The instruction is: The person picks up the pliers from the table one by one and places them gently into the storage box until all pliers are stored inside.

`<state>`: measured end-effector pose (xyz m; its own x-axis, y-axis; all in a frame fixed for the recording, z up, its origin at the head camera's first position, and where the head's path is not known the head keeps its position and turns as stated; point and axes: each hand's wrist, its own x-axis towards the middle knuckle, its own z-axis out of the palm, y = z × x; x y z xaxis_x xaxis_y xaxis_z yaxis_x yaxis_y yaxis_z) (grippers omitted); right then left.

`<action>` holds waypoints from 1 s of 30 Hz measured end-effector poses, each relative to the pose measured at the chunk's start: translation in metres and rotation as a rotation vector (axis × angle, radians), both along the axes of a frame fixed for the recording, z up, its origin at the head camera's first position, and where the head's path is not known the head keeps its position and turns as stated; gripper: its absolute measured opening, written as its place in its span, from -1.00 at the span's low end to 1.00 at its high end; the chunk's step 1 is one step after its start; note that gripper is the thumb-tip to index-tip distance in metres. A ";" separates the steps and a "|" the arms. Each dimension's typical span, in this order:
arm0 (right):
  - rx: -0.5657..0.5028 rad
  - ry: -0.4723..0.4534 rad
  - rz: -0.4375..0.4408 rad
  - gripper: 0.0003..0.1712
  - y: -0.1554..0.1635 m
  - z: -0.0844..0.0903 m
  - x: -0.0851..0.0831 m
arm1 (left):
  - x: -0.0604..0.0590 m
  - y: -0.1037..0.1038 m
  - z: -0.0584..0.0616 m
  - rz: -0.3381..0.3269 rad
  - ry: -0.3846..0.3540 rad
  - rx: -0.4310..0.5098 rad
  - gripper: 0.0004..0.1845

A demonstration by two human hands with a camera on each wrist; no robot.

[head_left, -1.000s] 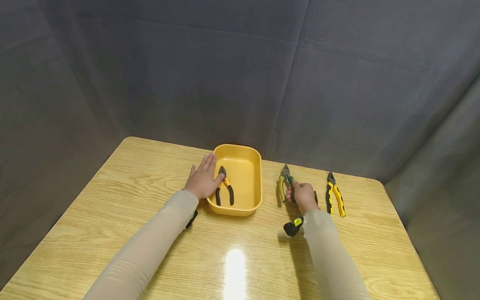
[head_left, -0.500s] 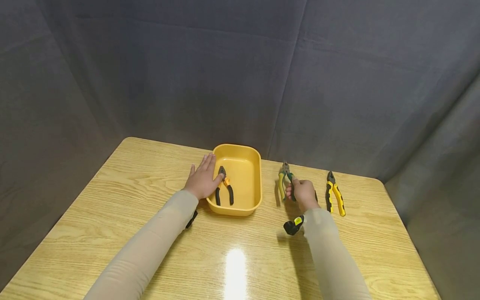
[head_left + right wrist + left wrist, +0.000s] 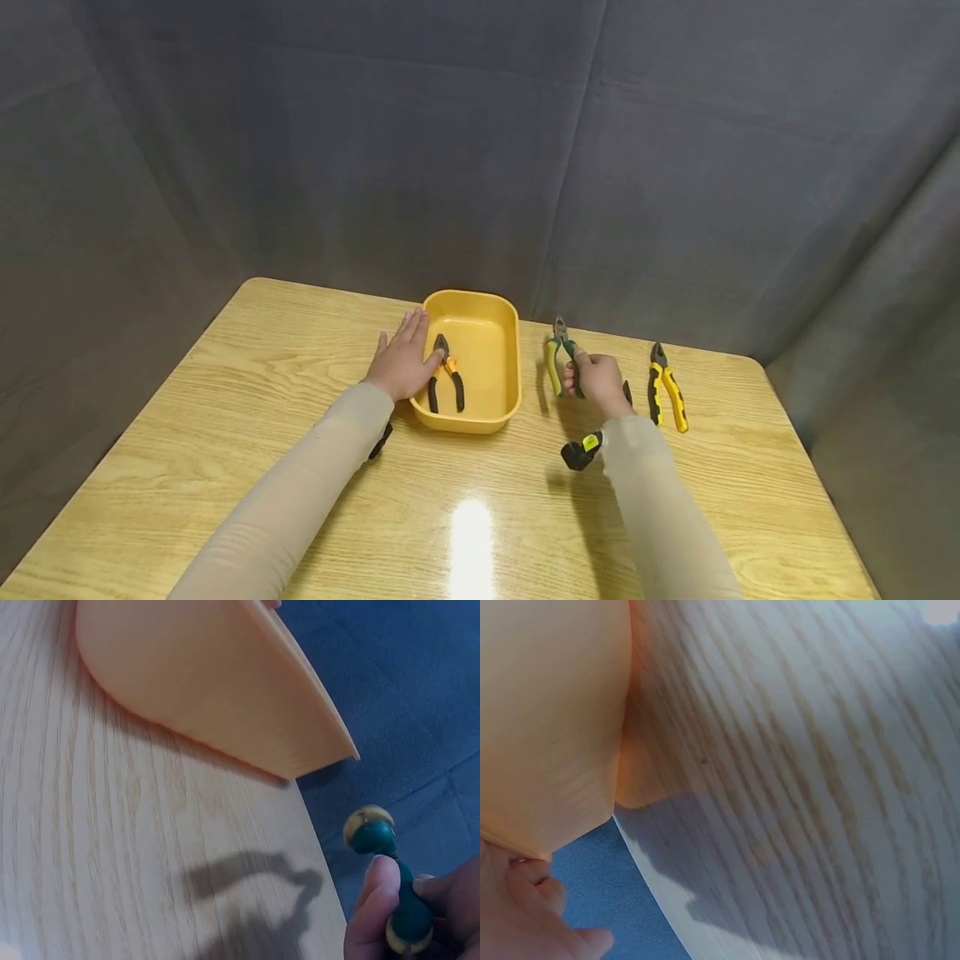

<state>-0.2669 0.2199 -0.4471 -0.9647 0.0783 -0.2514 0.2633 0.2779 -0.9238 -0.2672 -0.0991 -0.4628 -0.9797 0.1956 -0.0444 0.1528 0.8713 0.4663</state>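
Note:
My right hand point(image 3: 597, 383) grips one handle of a pair of green and yellow pliers point(image 3: 557, 358), held just above the table right of the yellow bin point(image 3: 483, 421). The jaws of the pliers point away and the handles are spread. In the right wrist view, fingers and thumb pinch the green handle point(image 3: 411, 909). My left hand point(image 3: 402, 360) rests on the left rim of the bin with fingers straight. Inside the bin lie orange and black pliers point(image 3: 447, 372), near the left thumb. The left wrist view shows only part of that hand point(image 3: 532, 907) beside the bin wall point(image 3: 551, 727).
Yellow and black pliers point(image 3: 664, 386) lie on the wooden table point(image 3: 315, 333), right of my right hand. A grey curtain point(image 3: 420, 150) hangs behind the table's far edge. A black wrist camera point(image 3: 580, 452) sticks out below my right hand.
The green and yellow pliers have risen a little and shifted left with my right hand. My left hand stays on the bin. The view has shifted slightly.

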 end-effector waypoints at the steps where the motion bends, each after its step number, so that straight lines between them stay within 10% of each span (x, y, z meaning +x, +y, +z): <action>1: -0.005 0.001 -0.001 -0.45 -0.002 0.001 0.000 | 0.000 0.000 0.000 0.001 -0.002 -0.003 -0.18; 30: -0.054 0.006 -0.042 -0.46 -0.029 0.015 -0.003 | 0.000 -0.001 0.001 -0.007 0.002 -0.017 -0.18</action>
<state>-0.2695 0.1909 -0.4321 -0.9623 0.1050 -0.2509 0.2683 0.2166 -0.9387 -0.2672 -0.1003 -0.4619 -0.9783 0.2021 -0.0463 0.1601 0.8781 0.4509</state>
